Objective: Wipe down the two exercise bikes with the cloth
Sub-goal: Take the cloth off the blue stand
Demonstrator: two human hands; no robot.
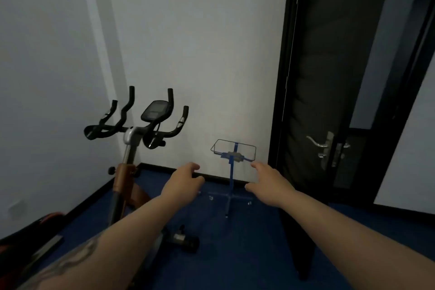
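Both hands, left hand (186,180) and right hand (267,182), were extended empty with relaxed fingers toward the blue stand (231,172) right of the exercise bike (131,139); no cloth was seen, so one should be fetched first.

dim white walls (188,30), blue floor (235,254), dark door (329,77) at right

Dim grey room light, soft blur smearing everything, wide lens bending the door (329,77) frame, floor (247,254) corners sinking into shadow
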